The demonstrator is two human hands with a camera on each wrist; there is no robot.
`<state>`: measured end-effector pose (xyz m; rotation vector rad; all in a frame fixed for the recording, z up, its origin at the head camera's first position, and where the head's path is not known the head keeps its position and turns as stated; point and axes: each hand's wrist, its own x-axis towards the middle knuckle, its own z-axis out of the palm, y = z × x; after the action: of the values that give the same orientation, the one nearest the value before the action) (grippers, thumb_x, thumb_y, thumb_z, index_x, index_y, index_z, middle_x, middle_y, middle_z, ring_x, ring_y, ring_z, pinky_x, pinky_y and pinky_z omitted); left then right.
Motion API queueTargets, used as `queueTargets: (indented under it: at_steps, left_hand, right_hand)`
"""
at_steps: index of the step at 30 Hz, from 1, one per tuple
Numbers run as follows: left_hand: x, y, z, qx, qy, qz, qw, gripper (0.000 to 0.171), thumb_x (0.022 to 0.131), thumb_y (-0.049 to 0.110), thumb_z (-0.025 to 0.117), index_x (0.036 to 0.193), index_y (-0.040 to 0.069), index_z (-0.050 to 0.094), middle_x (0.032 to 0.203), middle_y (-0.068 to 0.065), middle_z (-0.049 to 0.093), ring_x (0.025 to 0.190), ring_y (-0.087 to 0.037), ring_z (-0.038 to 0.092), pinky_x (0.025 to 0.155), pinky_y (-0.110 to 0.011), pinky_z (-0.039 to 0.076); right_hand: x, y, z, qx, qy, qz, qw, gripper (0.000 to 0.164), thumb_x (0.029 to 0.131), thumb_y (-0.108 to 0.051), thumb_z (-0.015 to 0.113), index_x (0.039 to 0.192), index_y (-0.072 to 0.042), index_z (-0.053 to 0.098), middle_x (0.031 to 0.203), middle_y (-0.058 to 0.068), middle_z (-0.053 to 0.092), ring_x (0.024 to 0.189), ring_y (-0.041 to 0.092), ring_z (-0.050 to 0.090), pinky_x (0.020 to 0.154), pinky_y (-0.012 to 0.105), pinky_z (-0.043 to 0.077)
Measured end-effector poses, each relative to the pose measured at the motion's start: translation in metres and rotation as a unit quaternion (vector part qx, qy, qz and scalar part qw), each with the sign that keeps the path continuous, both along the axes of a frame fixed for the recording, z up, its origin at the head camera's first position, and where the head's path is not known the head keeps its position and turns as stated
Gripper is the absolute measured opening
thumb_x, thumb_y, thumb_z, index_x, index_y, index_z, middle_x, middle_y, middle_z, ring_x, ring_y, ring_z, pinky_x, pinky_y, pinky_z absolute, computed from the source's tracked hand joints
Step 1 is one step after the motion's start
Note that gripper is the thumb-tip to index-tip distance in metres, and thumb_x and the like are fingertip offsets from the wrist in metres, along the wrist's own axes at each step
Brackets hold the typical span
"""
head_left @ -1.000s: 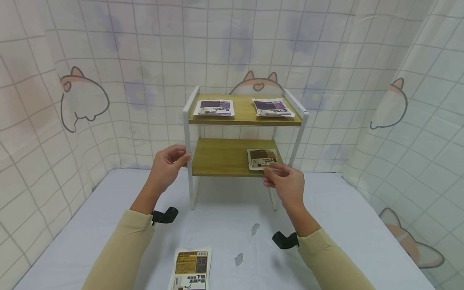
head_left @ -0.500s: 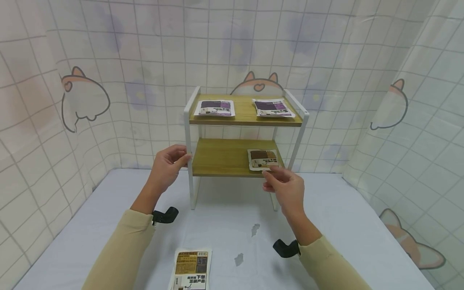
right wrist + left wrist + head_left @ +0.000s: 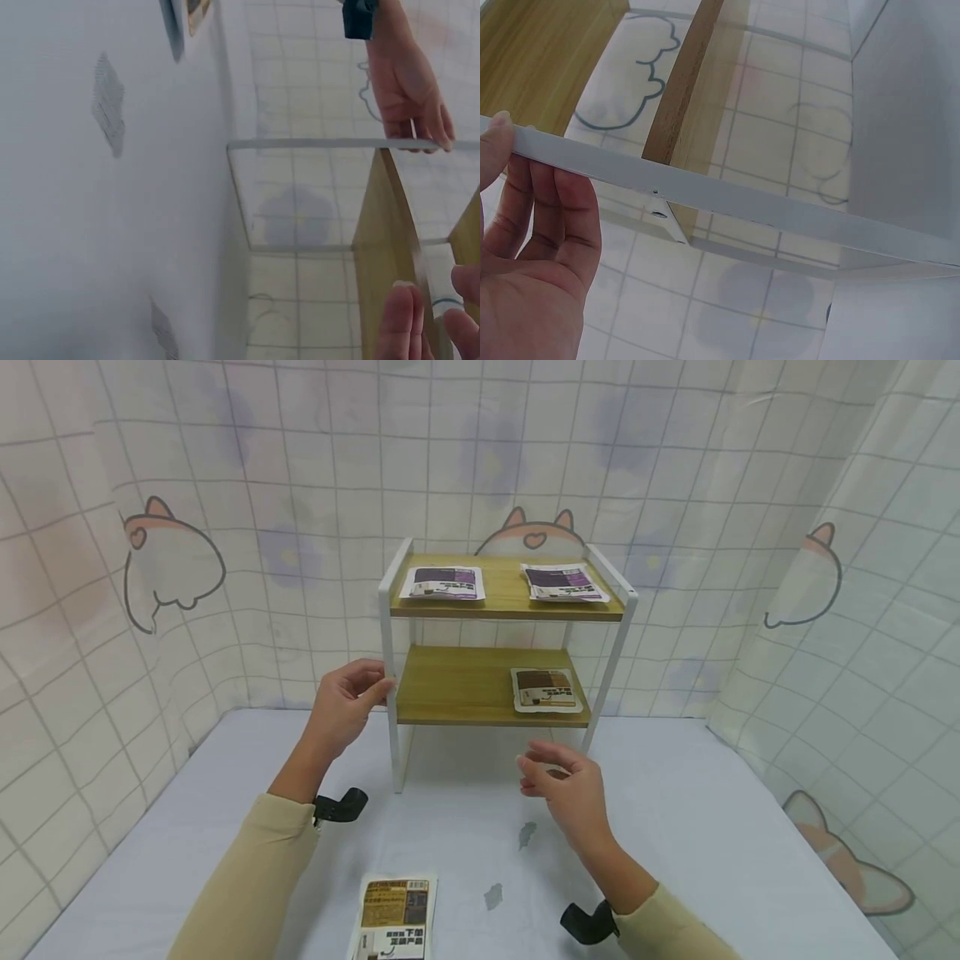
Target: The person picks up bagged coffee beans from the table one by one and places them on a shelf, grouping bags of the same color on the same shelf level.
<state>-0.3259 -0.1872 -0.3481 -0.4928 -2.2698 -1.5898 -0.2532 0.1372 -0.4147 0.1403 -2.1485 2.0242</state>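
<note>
A two-tier shelf rack (image 3: 457, 689) with white side frames and wood-look boards stands at the back of the table. My left hand (image 3: 339, 710) grips its left front post (image 3: 727, 196), thumb on one side and curled fingers on the other. In front of and below the lower board, my right hand (image 3: 567, 789) hangs in the air, fingers loosely bent, holding nothing. Close above it, a flat brown-and-white packet (image 3: 546, 691) lies at the right of the lower board. On the top board lie a purple-and-white packet (image 3: 442, 583) at left and overlapping purple-and-white packets (image 3: 566, 583) at right.
Brown-and-white packets (image 3: 396, 917), seemingly stacked, lie at the table's near edge, left of centre. Two grey patches (image 3: 493, 897) mark the white tablecloth (image 3: 450, 843). A gridded curtain with cartoon animals encloses the back and sides.
My right hand has left the brown packet's front edge on the lower board, moving down and toward me. The packet stays on the board. My left hand has not moved.
</note>
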Motion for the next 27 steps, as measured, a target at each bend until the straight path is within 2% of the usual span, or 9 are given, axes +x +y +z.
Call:
queueTargets:
  at_steps: [5,8,12,18,27]
  left_hand:
    - [-0.001,-0.001,-0.001,0.005,-0.002,-0.003,1.0000,0.029,0.100,0.030,0.068,0.121,0.011,0.070,0.113,-0.014,0.072,0.098,-0.017,0.068,0.086,-0.019,0.058]
    - [-0.002,-0.001,-0.002,0.009,-0.002,-0.009,0.9999,0.028,0.099,0.029,0.069,0.120,0.010,0.070,0.112,-0.016,0.072,0.097,-0.017,0.069,0.085,-0.020,0.058]
    - [-0.001,-0.001,-0.001,0.009,-0.001,-0.010,0.9999,0.027,0.100,0.028,0.069,0.119,0.010,0.070,0.112,-0.016,0.072,0.096,-0.017,0.069,0.085,-0.020,0.058]
    - [-0.001,-0.001,-0.001,0.006,0.000,-0.010,0.9999,0.030,0.100,0.029,0.068,0.122,0.009,0.069,0.113,-0.015,0.072,0.098,-0.017,0.068,0.085,-0.019,0.058]
    - [-0.002,-0.001,-0.002,0.003,0.004,-0.008,1.0000,0.031,0.100,0.028,0.068,0.122,0.005,0.069,0.111,-0.016,0.072,0.096,-0.017,0.068,0.085,-0.019,0.057]
  right_hand:
    - [0.014,-0.009,-0.011,0.005,-0.016,0.031,0.999,0.034,0.089,-0.020,0.081,0.120,-0.010,0.073,0.115,0.013,0.071,0.087,0.030,0.075,0.075,0.030,0.064]
    - [0.025,-0.016,-0.017,0.008,-0.036,0.052,0.998,0.037,0.087,-0.018,0.083,0.122,-0.012,0.073,0.116,0.013,0.072,0.088,0.024,0.075,0.075,0.029,0.063]
    - [0.037,-0.024,-0.024,0.044,-0.068,0.075,0.994,0.042,0.085,-0.022,0.085,0.124,-0.016,0.072,0.124,0.015,0.068,0.092,0.022,0.074,0.076,0.028,0.061]
    - [0.055,-0.035,-0.030,0.122,-0.098,0.111,0.981,0.052,0.085,-0.034,0.085,0.132,-0.019,0.069,0.138,0.018,0.059,0.101,0.019,0.070,0.080,0.034,0.061]
    - [0.076,-0.048,-0.037,0.152,-0.140,0.175,0.963,0.057,0.084,-0.036,0.085,0.135,-0.020,0.066,0.133,0.016,0.063,0.102,0.022,0.067,0.075,0.041,0.059]
